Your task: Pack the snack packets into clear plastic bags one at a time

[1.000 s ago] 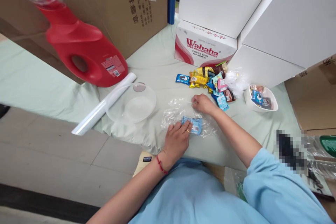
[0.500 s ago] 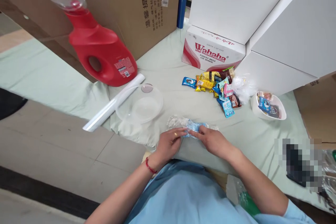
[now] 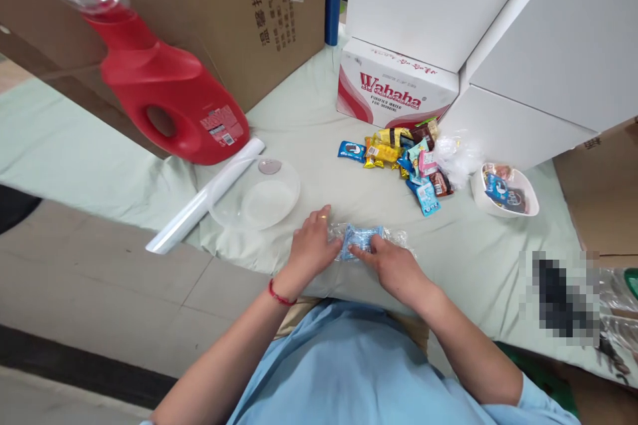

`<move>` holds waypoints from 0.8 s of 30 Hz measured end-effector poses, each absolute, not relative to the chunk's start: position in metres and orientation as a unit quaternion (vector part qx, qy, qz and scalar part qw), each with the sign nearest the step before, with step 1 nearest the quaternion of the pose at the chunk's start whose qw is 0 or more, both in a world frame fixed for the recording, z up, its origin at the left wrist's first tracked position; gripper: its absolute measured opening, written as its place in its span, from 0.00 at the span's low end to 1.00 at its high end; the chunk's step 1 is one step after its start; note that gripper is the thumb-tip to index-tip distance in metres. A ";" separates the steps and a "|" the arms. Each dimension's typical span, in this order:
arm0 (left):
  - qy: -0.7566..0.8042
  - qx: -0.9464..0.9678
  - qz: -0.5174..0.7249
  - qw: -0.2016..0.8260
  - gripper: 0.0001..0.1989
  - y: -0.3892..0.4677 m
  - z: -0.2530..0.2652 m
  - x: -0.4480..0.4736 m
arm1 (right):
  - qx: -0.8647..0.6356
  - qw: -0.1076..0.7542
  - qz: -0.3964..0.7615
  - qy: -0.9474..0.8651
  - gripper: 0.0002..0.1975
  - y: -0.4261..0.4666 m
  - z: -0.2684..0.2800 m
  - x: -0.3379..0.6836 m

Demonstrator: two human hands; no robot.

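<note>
Just in front of my body, a small blue snack packet [image 3: 359, 239] lies on the table in crinkled clear plastic film [image 3: 397, 237]. My left hand [image 3: 314, 244] rests at the film's left end, its fingers stretched forward and the thumb pointing at the packet. From the right, my right hand [image 3: 399, 270] has hold of the packet, the index finger along its near edge and the thumb at its right side; the other fingers are curled under and partly hidden. A round clear plastic lid [image 3: 294, 196] lies beyond my left hand.
Several wrapped snacks [image 3: 391, 149] and a clear plastic bag [image 3: 456, 156] lie before a Wahaha box [image 3: 389, 89]. At right is a white bowl [image 3: 531, 202] of snacks. A film roll [image 3: 199, 206], a red jug [image 3: 174, 99] and a large carton [image 3: 224, 6] stand left.
My left hand has drawn back to the left and its fingers have spread, leaving more of the blue packet visible. My right hand stays at the packet. The view has shifted slightly.
</note>
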State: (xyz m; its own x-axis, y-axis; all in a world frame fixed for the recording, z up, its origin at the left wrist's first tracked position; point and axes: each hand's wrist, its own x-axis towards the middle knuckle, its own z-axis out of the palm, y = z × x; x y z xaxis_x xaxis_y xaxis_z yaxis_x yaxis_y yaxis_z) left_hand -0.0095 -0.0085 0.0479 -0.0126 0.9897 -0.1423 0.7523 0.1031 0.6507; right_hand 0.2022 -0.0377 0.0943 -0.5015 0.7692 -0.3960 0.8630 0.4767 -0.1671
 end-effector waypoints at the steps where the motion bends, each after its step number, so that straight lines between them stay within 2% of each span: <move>1: 0.683 0.635 0.184 0.311 0.32 -0.012 0.049 -0.015 | 0.484 0.124 -0.191 0.845 0.30 -0.037 0.093 0.205; 3: 0.682 0.606 0.193 0.361 0.27 -0.021 0.054 -0.022 | 0.485 0.101 -0.219 0.841 0.29 -0.036 0.090 0.208; 5: 0.662 0.557 0.265 0.426 0.21 -0.028 0.060 -0.020 | 0.481 0.078 -0.240 0.840 0.28 -0.035 0.086 0.210; 8: 0.581 0.498 0.392 0.511 0.19 -0.034 0.064 0.001 | 0.468 0.042 -0.256 0.845 0.23 -0.034 0.082 0.212; 10: 0.531 0.522 0.407 0.529 0.19 -0.038 0.063 0.019 | 0.449 0.011 -0.270 0.852 0.22 -0.034 0.081 0.218; 12: 0.510 0.609 0.376 0.477 0.20 -0.040 0.059 0.034 | 0.420 -0.031 -0.310 0.853 0.23 -0.033 0.083 0.230; 16: 0.496 0.791 0.261 0.244 0.17 -0.045 0.046 0.044 | 0.421 -0.132 -0.407 0.800 0.22 -0.034 0.086 0.260; 19: 0.478 0.840 0.218 0.134 0.16 -0.052 0.037 0.043 | 0.580 -0.207 -0.298 0.729 0.18 -0.037 0.075 0.273; 21: 0.471 0.849 0.220 0.092 0.17 -0.057 0.033 0.043 | 0.641 -0.211 -0.207 0.708 0.19 -0.040 0.064 0.275; 24: 0.489 0.840 0.229 0.049 0.17 -0.066 0.029 0.045 | 0.634 -0.195 -0.204 0.720 0.12 -0.042 0.057 0.271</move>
State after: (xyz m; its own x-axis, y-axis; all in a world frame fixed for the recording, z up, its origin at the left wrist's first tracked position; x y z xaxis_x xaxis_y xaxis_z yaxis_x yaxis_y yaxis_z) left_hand 0.0447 -0.0655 0.0293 0.4159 0.8444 0.3376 0.7995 -0.5164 0.3068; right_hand 0.2713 -0.0420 0.0571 -0.1211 0.9924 0.0230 0.8332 0.1143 -0.5410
